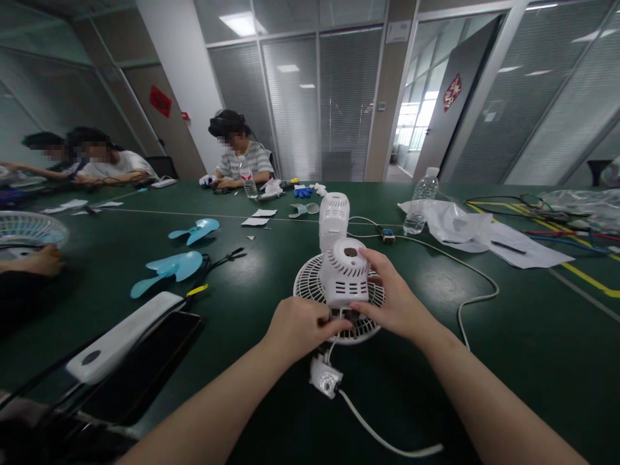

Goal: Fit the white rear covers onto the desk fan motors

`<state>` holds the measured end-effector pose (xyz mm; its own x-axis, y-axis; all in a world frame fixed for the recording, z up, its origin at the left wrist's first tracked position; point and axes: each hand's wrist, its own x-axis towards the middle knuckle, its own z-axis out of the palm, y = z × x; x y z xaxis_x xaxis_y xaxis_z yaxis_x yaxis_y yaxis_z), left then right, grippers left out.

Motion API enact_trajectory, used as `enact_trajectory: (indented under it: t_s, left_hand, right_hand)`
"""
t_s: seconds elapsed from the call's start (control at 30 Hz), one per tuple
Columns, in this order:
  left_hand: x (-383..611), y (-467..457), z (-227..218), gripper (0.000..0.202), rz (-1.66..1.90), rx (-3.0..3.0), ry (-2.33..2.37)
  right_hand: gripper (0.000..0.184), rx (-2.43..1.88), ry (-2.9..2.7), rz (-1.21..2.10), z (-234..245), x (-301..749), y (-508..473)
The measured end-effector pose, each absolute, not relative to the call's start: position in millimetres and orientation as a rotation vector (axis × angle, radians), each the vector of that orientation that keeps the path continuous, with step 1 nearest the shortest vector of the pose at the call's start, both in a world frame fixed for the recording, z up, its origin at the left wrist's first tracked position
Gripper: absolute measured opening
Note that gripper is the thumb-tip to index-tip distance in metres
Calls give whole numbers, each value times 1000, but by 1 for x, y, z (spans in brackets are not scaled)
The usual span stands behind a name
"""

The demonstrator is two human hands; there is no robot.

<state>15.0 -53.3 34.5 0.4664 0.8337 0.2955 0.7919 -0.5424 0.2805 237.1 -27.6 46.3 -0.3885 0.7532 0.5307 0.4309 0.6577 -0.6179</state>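
In the head view, a white vented fan motor housing (345, 278) is upright above a round white fan grille (306, 278). My right hand (394, 297) grips the housing from the right, thumb at its lower edge and fingers near its top. My left hand (300, 326) is closed at the housing's lower left, thumb and finger beside a thin white wire; what they pinch is hidden. Below hangs or lies a small white part (325, 376) with a pale cable (382, 438). Behind the housing stands another white fan piece (334, 216) with vent slots.
Two blue fan blades (167, 270), a white power bank (126, 336) and a black phone (145, 368) lie left. A water bottle (421, 201), paper (527, 245) and a long cable (484, 294) are right. Several people sit around the green table; a person's hand (41, 261) touches another grille.
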Motion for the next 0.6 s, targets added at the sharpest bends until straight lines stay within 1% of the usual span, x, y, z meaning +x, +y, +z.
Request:
enact_trajectory:
  t_s: [0.07,0.13,0.17,0.2,0.23,0.27,0.33,0.5,0.6]
  left_hand:
    - [8,-48,37,49,776,2451,1503]
    - [5,-42,37,34,954,2293,1542]
    - [4,-39,35,36,1026,2240,1525]
    - [4,-36,33,51,1092,2211,1482]
    - [4,-33,30,70,1107,2215,1406]
    - [5,-30,26,84,1093,2231,1336]
    - [7,-24,19,102,1046,2239,1242]
    - [8,-19,9,117,970,2233,1168]
    - [6,-19,12,119,948,2234,1166]
  right_hand:
    - [90,-933,-2054,517,49,240,-27]
    - [90,-935,-2062,550,50,242,-26]
    - [90,-930,-2061,568,49,243,-25]
    - [91,-924,-2055,586,49,243,-25]
    - [91,-919,-2047,601,48,243,-24]
    - [92,-916,-2043,618,48,243,-24]
    - [92,-910,-2040,645,48,243,-24]
    - [91,-889,-2042,657,49,244,-24]
    - [93,-896,-2038,655,48,243,-24]
